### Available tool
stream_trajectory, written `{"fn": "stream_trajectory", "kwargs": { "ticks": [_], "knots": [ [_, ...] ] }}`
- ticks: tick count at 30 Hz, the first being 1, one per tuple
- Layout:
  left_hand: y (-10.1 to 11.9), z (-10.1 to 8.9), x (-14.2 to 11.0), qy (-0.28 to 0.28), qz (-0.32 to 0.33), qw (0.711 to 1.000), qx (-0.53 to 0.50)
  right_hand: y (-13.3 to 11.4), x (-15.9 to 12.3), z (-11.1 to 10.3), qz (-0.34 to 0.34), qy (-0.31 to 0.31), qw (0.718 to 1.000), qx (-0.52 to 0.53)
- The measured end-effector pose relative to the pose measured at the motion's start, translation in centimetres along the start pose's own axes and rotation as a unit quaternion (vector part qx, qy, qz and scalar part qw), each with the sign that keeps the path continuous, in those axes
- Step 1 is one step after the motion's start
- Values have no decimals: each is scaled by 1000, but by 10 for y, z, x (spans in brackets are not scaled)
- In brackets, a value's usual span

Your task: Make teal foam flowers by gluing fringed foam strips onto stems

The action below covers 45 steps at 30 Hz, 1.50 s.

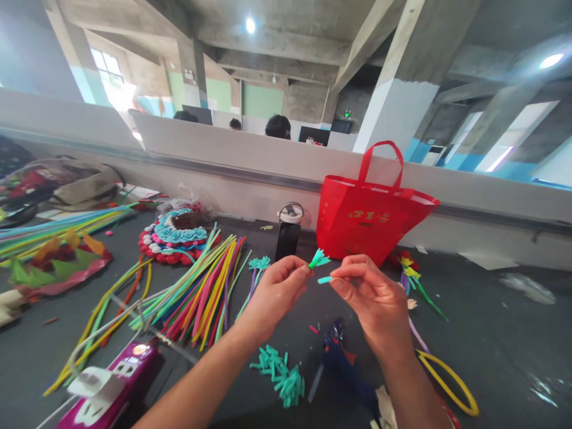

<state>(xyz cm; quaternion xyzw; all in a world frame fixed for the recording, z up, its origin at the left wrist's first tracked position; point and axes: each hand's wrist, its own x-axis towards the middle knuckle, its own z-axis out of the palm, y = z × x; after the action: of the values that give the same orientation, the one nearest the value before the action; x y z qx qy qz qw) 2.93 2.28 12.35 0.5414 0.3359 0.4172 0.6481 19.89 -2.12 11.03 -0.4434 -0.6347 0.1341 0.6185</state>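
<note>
My left hand (283,289) is closed, pinching a small turquoise pipe-cleaner flower (319,258) by its green base, the petals fanned toward the right. Close beside it, my right hand (373,292) pinches one short turquoise pipe-cleaner piece (325,280) between thumb and forefinger. The piece and the flower are a small gap apart. On the dark table below lies a loose pile of cut turquoise pieces (286,378). Another turquoise flower (259,263) with thin stems lies behind my left wrist, partly hidden by it.
Left of my hands spreads a bundle of coloured pipe cleaners (208,286), near a purple power strip (118,387). A bottle (291,217) with a phone (287,241) against it and a red bag (370,211) stand by the partition (232,158). A yellow loop (451,375) lies right.
</note>
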Motion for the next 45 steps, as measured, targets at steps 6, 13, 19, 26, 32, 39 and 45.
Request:
{"fn": "stream_trajectory", "kwargs": {
  "ticks": [6, 13, 19, 26, 32, 39, 45],
  "knots": [
    [-4, 1, 0, -14, 0, 1000, 3, 3, -2, 7, -15, 65, 992, -111],
    [-3, 2, -2, -14, 3, 1000, 7, -2, -2, 5, -55, 68, 983, -161],
    [-2, 3, -2, -13, -5, 1000, 7, -2, -2, 5, -68, 71, 974, -203],
    [-3, 4, -3, -16, 0, 1000, 8, -2, -2, 4, -68, 80, 973, -207],
    [-5, 3, -2, -19, 3, 1000, 7, -1, -2, 5, -65, 83, 973, -203],
    [-6, 2, -2, -23, 6, 999, 26, -2, -1, 6, -72, 86, 970, -214],
    [-5, 2, -1, -23, 9, 999, 23, 0, -1, 5, -65, 88, 972, -208]
  ]
}}
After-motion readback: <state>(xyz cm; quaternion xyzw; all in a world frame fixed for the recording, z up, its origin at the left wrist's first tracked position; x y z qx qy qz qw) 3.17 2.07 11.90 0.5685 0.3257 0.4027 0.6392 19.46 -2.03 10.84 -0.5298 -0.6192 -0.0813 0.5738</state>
